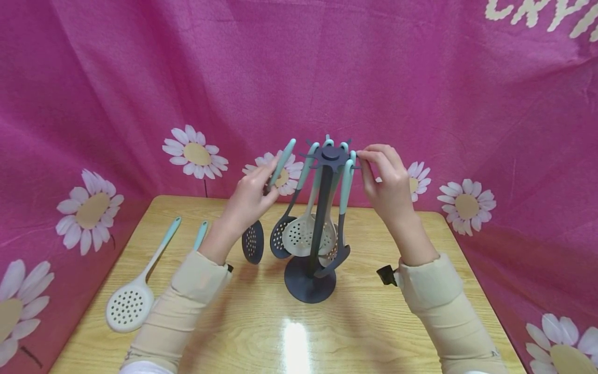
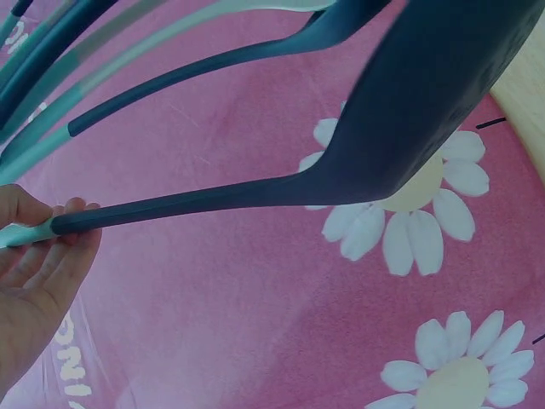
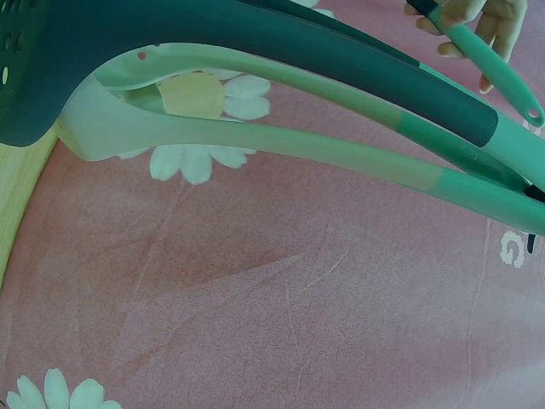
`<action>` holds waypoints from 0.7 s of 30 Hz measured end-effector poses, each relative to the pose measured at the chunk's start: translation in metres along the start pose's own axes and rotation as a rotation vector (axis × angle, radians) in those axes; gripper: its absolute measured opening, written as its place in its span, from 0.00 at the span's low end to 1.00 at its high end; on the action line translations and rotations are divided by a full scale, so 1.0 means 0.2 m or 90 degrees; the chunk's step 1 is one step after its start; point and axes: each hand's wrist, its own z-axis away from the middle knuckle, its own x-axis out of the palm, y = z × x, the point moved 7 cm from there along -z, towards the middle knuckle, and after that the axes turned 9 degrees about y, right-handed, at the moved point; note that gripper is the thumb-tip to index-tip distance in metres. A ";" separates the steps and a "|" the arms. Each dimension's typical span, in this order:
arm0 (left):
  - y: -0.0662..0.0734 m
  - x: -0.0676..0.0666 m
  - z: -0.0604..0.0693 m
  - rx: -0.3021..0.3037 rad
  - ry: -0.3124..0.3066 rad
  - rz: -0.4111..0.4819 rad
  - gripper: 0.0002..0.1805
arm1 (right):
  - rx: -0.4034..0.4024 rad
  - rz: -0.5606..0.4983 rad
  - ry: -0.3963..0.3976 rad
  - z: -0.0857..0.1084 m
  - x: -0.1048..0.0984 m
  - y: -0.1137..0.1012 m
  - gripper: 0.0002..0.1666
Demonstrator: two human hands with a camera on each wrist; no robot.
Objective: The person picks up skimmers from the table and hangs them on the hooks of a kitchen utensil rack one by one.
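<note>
In the head view my left hand grips a dark perforated skimmer by its mint handle. Its head hangs downward, left of a dark utensil rack. The left wrist view shows the thumb and fingers of that left hand around the handle, near where mint meets dark. My right hand pinches at the rack's top right edge, beside the handle ends; the exact contact is small. Several mint-handled utensils hang from the rack, including a pale skimmer and a dark hooked utensil.
A pale slotted turner lies on the wooden table at the left. Beside it, another mint handle is partly hidden by my left forearm. Pink cloth with daisies surrounds the table at the back and sides.
</note>
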 end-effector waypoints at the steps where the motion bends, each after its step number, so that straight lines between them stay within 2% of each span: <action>1: 0.01 0.00 0.00 0.004 -0.001 -0.001 0.33 | 0.000 0.000 0.000 0.00 0.00 0.00 0.04; 10: 0.06 0.00 0.01 0.035 0.005 0.005 0.31 | 0.000 -0.001 0.000 0.00 0.00 0.00 0.04; 21: 0.09 0.02 0.02 0.049 0.003 0.007 0.33 | -0.005 0.002 0.002 0.00 0.00 0.00 0.04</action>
